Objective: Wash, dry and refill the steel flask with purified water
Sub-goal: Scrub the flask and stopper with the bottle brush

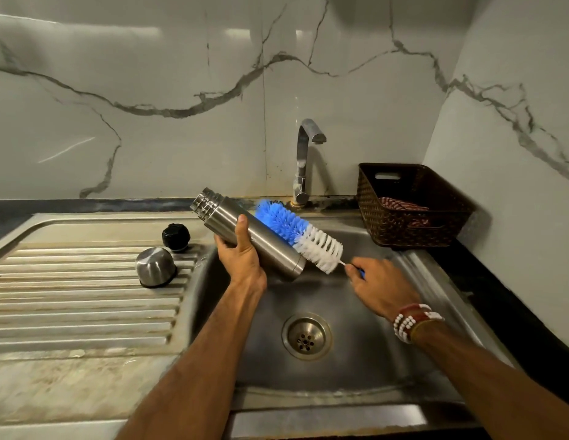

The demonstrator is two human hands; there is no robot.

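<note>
Left of centre, the steel cap (155, 266) and black stopper (176, 237) stand on the drainboard (70, 296), apparently set aside for washing. At centre, the left hand (242, 260) grips the uncapped steel flask (270, 246), tilted over the sink (356, 373). The right hand (381, 287) pinches the brush (297, 236) by its handle, bristles against the flask's side. No legible markings.

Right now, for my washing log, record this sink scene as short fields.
flask: steel flask, uncapped, tilted over the sink, gripped by the left hand
brush: bottle brush lying along the flask's outside, handle held by the right hand
lids: steel cup and black stopper on the drainboard
water: none seen running from the tap
</note>
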